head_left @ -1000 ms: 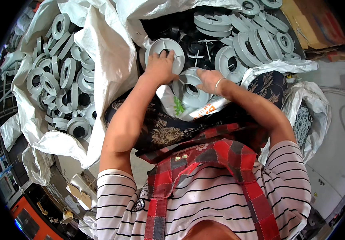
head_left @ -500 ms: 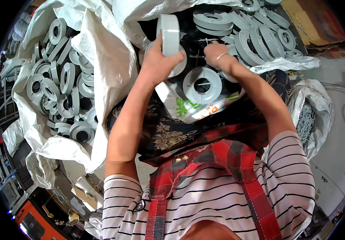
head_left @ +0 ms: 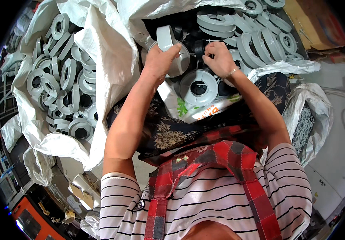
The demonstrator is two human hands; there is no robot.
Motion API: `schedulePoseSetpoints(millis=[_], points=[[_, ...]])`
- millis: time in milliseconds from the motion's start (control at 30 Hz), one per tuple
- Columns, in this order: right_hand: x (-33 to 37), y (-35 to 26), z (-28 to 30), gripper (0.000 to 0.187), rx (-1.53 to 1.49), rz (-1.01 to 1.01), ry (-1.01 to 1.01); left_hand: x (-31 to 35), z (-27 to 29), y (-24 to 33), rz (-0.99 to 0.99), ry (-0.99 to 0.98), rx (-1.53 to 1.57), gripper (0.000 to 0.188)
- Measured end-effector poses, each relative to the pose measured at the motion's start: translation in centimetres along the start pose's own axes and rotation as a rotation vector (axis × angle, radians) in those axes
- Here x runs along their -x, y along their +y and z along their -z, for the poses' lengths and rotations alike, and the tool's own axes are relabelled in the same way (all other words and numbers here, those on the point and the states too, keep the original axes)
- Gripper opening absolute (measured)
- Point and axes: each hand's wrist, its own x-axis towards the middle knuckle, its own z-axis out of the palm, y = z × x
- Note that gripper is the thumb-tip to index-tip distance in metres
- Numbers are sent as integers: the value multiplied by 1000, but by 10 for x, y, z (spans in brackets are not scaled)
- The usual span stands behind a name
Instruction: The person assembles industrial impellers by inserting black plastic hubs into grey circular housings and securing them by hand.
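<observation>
My left hand (head_left: pixel 158 62) is wrapped round a grey plastic ring (head_left: pixel 165 38), held on edge with its rim facing me. Just behind and below that ring lies another round grey flanged ring (head_left: pixel 182 61). My right hand (head_left: pixel 220 60) is closed, its thumb and fingers drawn together beside a black ribbed part (head_left: pixel 198 48). A thin pale sliver shows beyond those fingertips; what they hold, if anything, is hidden. Between my forearms a wide grey flanged ring (head_left: pixel 198 88) lies flat, dark through its centre hole.
On the left, a white woven sack (head_left: pixel 104 52) is filled with loose grey rings (head_left: pixel 68 74). More grey rings (head_left: pixel 256 46) are heaped at the far right, near a cardboard box (head_left: pixel 312 24). A bag of thin grey sticks (head_left: pixel 305 128) stands beside my right arm.
My left hand has lowered the grey ring and tipped it. My right hand has shifted slightly right and toward me, fingers still together.
</observation>
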Motion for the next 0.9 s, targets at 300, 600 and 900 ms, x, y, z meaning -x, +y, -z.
schedulePoseSetpoints(millis=[300, 600, 900], points=[[23, -28, 17, 59, -450, -45, 82, 6, -4, 9, 192, -396, 318, 31], [29, -23, 23, 64, -31, 386, 105, 10, 0, 11, 232, -503, 333, 34], [15, -13, 26, 74, -961, -315, -476, 11, -1, 7, 105, -427, 278, 37]])
